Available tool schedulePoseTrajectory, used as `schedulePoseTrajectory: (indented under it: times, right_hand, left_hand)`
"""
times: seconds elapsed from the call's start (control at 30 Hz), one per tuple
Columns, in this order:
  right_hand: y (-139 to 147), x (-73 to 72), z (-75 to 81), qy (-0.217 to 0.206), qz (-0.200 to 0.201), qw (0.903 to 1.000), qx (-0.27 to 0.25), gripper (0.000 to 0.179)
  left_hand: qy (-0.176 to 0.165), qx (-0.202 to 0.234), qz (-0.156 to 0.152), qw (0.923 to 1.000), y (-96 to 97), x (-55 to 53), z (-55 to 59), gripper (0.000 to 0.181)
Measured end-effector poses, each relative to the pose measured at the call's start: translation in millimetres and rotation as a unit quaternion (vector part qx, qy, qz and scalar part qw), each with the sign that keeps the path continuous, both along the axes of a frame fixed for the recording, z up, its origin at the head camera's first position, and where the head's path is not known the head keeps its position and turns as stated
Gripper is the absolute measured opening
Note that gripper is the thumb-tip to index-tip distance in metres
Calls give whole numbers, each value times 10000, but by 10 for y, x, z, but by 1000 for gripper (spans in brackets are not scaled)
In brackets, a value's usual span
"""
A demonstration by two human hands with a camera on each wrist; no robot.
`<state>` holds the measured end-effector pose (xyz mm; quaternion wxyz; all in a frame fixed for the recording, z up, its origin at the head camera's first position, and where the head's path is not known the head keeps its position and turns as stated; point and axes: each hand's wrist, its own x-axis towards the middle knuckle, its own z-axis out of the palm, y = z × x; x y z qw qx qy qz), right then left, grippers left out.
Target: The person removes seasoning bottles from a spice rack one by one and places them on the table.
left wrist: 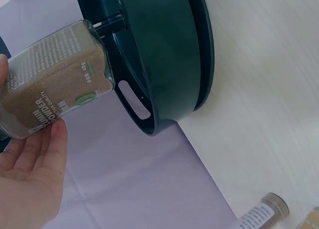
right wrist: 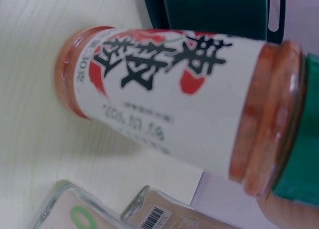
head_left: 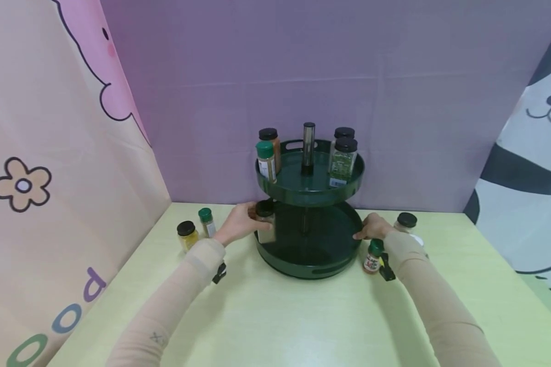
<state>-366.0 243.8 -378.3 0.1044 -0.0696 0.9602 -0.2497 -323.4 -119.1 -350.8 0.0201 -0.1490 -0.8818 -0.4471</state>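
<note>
My left hand [head_left: 241, 223] grips a clear jar of brown cumin powder [left wrist: 55, 82] with a black lid. The jar is at the left side of the lower tray of a dark green two-tier rack [head_left: 309, 270], tilted in the left wrist view. On the opposite side, my right hand [head_left: 374, 227] holds the lower tray's rim, thumb over the edge. Just below that hand stands a small chili powder jar [right wrist: 164, 89] with a green lid, on the table beside the rack.
Several spice jars stand on the upper tray, among them a green-lidded jar [head_left: 266, 162] and a green herb jar [head_left: 343, 163]. Left on the table are a yellow spice jar [head_left: 188, 236] and a green-capped jar [head_left: 206, 223]. A black-lidded jar [head_left: 406, 221] stands behind my right wrist.
</note>
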Motion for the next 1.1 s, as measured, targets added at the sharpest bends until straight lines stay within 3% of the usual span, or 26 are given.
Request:
schedulePoseTrajectory:
  times: [0.4,1.1]
  right_hand:
    - [-1,-21,-4,-63,-13,10000,-59,62]
    - [4,-22,-17,-130,13,9997,-208,62]
  left_hand:
    - [-140,-285,239,9992,-94,16,58,40]
    - [-255,-443,338,9981,-239,32,117,34]
